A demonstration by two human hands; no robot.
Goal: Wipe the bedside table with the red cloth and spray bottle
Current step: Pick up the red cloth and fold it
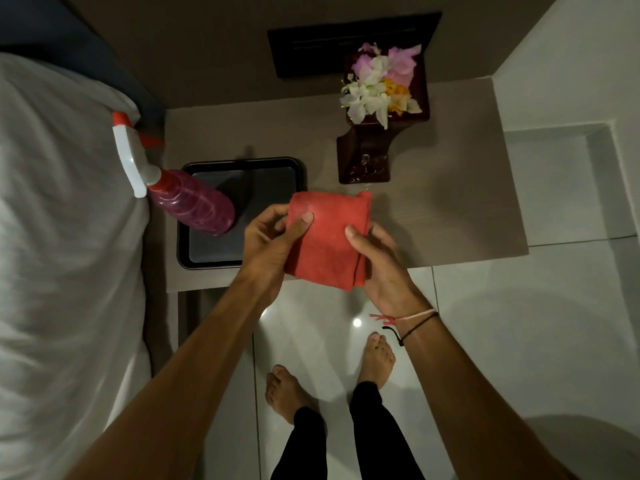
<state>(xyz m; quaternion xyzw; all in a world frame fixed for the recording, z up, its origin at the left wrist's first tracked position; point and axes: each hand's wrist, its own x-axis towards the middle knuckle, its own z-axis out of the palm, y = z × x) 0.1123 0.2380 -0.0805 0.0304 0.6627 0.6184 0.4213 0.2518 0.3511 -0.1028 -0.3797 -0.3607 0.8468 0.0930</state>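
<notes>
We hold the folded red cloth [327,239] between both hands, left hand [268,242] and right hand [382,263] each pinching a side edge; it looks soft, light, floppy; the spray bottle [180,192] stands beyond our left hand, best gripped at its neck.

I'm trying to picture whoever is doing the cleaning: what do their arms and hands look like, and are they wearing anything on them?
Both forearms are bare, with no sleeves or gloves in view. The left hand carries no jewellery that shows. At the wrist of the right hand sit two thin cords: a pale pink string with a red tassel-like end, and a black cord bracelet with a loose knotted tail.
</notes>
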